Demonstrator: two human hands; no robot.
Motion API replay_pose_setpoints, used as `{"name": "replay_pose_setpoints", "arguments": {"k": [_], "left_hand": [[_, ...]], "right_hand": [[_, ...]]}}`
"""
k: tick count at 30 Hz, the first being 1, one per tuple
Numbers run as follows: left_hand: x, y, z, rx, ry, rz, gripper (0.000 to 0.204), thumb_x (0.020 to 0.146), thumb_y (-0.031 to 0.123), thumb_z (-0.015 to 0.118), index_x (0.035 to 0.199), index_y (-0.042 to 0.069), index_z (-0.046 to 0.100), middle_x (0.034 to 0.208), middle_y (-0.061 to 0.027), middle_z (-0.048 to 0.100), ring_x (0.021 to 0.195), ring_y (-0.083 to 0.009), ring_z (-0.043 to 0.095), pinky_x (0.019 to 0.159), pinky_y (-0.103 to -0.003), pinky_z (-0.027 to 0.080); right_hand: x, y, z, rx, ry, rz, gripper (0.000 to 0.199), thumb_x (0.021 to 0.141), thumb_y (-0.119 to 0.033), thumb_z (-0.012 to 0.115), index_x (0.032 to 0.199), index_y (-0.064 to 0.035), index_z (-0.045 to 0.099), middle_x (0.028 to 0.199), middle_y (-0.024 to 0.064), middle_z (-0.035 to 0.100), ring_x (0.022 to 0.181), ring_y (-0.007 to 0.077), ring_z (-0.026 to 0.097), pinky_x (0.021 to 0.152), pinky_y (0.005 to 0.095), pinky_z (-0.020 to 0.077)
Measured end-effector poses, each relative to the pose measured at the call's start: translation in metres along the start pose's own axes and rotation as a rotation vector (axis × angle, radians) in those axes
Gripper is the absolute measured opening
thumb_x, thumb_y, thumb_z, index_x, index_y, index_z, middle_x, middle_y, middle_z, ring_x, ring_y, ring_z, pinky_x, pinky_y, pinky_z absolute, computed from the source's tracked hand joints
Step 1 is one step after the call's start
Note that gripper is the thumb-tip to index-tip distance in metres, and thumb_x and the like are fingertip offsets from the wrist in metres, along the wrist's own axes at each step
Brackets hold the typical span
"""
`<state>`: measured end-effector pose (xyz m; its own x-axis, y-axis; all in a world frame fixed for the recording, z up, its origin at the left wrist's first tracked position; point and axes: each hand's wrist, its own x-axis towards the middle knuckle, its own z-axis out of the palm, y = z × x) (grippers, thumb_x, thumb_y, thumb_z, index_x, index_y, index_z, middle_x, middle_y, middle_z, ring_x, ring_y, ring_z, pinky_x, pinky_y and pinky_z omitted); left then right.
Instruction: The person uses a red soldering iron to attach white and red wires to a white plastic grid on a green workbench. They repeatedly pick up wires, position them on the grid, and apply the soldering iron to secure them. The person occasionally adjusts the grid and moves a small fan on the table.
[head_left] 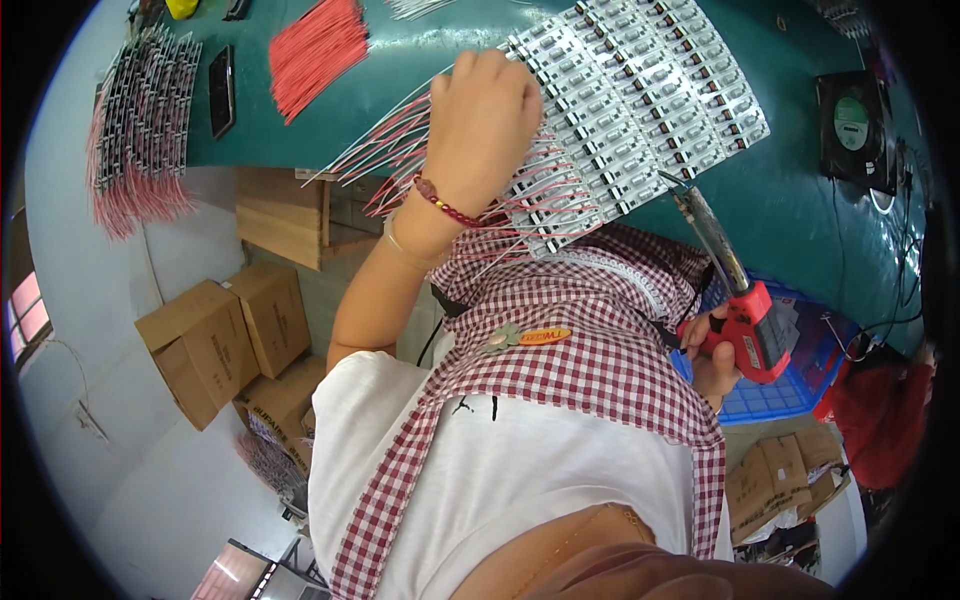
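1. The panel of small white circuit strips (pixel 640 90) lies on the green worktop (pixel 800 200). Thin red and white wires (pixel 400 150) stick out from its near edge.
2. The left hand (pixel 480 120) rests on the near end of the panel, right where the wires join it. Its fingers are curled down out of sight, so I cannot tell if they are pinching a wire or just pressing.
3. The right hand (pixel 715 350) holds a red soldering gun (pixel 745 315). Its fingers are wrapped tight around the handle. The metal tip (pixel 668 180) points at the panel's edge, very near it.
4. To do this well, I think the left hand should keep the strip and wire very steady. The hot tip should touch only the one small joint, and stay away from the fingers and the other wires.
5. Further off on the worktop lie a bunch of loose red wires (pixel 315 50), a dark phone (pixel 221 90) and a pile of finished strips (pixel 135 130). A small black fan (pixel 852 125) sits on the right.
6. Below, there are cardboard boxes (pixel 225 340) on the floor and a blue crate (pixel 790 370).
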<state>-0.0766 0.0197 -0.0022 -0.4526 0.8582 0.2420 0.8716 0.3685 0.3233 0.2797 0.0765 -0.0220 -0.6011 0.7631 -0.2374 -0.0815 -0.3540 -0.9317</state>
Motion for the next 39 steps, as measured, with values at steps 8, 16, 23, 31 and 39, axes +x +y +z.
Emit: {"name": "replay_pose_setpoints", "arguments": {"k": [8, 16, 23, 31, 39], "left_hand": [[0.085, -0.054, 0.005, -0.313, 0.093, -0.029, 0.013, 0.082, 0.011, 0.066, 0.09, 0.001, 0.062, 0.089, -0.0154, 0.064, 0.086, -0.0322, 0.06, 0.078, -0.039, 0.048], [0.109, -0.079, 0.019, -0.013, 0.07, 0.331, 0.031, 0.076, 0.015, 0.075, 0.103, 0.006, 0.063, 0.098, -0.011, 0.06, 0.099, -0.0309, 0.055, 0.087, -0.039, 0.045], [0.107, -0.106, 0.028, 0.282, -0.01, 0.214, 0.025, 0.079, 0.02, 0.069, 0.099, 0.008, 0.061, 0.097, -0.0066, 0.056, 0.097, -0.0271, 0.053, 0.078, -0.039, 0.044], [0.108, -0.103, 0.041, 0.422, 0.154, 0.252, 0.007, 0.09, 0.013, 0.052, 0.092, 0.008, 0.057, 0.087, -0.0064, 0.056, 0.09, -0.0257, 0.054, 0.073, -0.04, 0.041], [0.12, -0.07, -0.007, -0.605, 0.435, -0.196, 0.01, 0.087, 0.013, 0.058, 0.086, 0.004, 0.062, 0.078, -0.013, 0.059, 0.076, -0.0286, 0.058, 0.07, -0.039, 0.045]], "right_hand": [[0.031, -0.014, 0.014, 0.03, -0.018, -0.043, 0.058, 0.087, -0.047, 0.065, 0.115, 0.0009, 0.047, 0.065, 0.0072, 0.053, 0.05, 0.0142, 0.047, 0.053, 0.0297, 0.0443], [0.039, -0.023, 0.023, 0.048, 0.021, -0.073, 0.059, 0.087, -0.048, 0.064, 0.114, 0.001, 0.046, 0.063, 0.0072, 0.052, 0.049, 0.0133, 0.046, 0.05, 0.028, 0.043], [0.051, -0.028, 0.028, 0.033, 0.03, -0.072, 0.057, 0.088, -0.047, 0.063, 0.114, 0.0009, 0.045, 0.065, 0.0074, 0.052, 0.048, 0.013, 0.046, 0.049, 0.0279, 0.0434], [0.061, -0.033, 0.031, 0.069, 0.024, -0.156, 0.051, 0.091, -0.044, 0.057, 0.114, 0.0008, 0.044, 0.062, 0.0077, 0.051, 0.045, 0.0119, 0.043, 0.045, 0.0263, 0.041], [0.07, -0.037, 0.034, 0.168, 0.047, -0.131, 0.047, 0.095, -0.043, 0.051, 0.113, -0.0004, 0.045, 0.064, 0.0072, 0.052, 0.043, 0.0105, 0.042, 0.044, 0.0243, 0.0391]]}}
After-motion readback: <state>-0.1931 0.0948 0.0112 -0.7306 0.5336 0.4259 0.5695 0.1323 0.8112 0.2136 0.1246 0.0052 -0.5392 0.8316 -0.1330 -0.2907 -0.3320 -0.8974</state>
